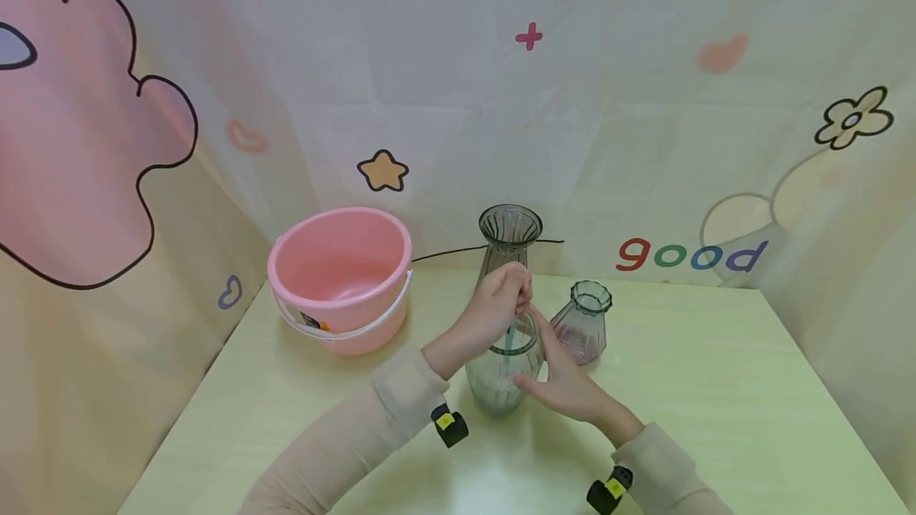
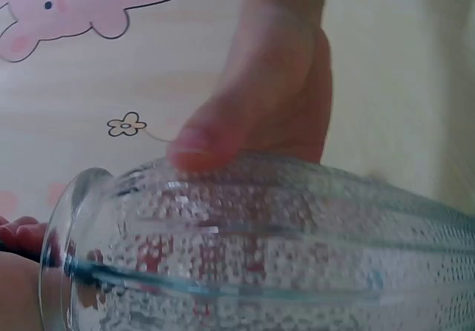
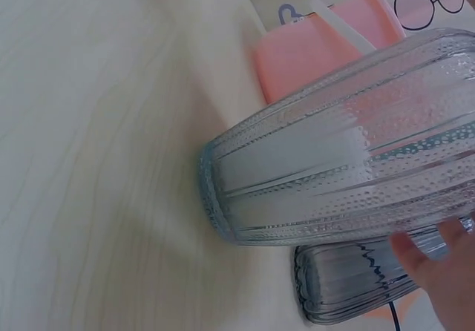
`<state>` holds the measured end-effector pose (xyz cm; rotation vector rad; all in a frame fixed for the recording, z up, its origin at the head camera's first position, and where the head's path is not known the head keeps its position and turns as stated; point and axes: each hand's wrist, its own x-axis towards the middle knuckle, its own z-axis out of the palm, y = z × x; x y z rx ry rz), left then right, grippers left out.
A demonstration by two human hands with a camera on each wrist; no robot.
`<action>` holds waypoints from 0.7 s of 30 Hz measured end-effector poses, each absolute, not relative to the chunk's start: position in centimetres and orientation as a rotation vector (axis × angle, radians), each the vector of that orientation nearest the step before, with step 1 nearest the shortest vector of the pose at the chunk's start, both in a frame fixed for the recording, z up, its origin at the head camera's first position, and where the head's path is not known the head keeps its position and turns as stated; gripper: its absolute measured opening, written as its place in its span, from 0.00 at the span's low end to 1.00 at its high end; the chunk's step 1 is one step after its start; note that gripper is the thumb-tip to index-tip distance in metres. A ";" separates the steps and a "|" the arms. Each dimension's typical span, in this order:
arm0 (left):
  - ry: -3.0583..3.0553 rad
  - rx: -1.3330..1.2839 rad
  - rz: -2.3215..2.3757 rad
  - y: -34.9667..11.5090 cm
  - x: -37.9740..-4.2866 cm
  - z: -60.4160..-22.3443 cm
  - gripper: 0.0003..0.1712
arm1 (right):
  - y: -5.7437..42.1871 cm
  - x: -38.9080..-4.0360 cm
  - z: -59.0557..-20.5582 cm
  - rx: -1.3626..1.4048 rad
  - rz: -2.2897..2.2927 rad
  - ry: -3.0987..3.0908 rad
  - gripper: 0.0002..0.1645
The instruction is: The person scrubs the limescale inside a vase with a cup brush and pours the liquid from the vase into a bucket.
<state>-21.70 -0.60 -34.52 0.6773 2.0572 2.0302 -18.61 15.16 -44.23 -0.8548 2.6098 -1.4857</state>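
A clear glass vase (image 1: 494,394) with a ribbed, dimpled body stands at the middle of the table. My left hand (image 1: 502,296) is curled above its mouth and grips the upper end of a thin blue-green rod (image 1: 509,338). That rod reaches down inside the vase, as the left wrist view also shows; what its lower end is like cannot be made out. My right hand (image 1: 568,384) holds the vase from the right, thumb on the near side and fingers around the far side. In the right wrist view, fingertips (image 3: 407,251) touch the glass.
A pink bucket (image 1: 339,304) with a white handle stands at the back left. Behind the vase is a tall grey glass vase (image 1: 494,259). To the right sits a small glass vase (image 1: 581,332) with a scalloped rim. A printed curtain (image 1: 444,62) hangs behind the table (image 1: 716,404).
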 end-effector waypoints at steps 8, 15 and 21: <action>1.970 0.692 2.155 -0.3 -21.1 -33.7 0.17 | 14.8 -18.6 -45.0 -0.877 -1.526 2.710 0.54; 1.916 0.812 2.249 -0.5 -20.6 -31.3 0.18 | 14.5 -18.7 -45.4 -0.979 -1.608 2.731 0.56; 1.817 0.843 2.354 -1.0 -20.4 -28.0 0.16 | 14.2 -18.7 -45.4 -0.960 -1.637 2.740 0.57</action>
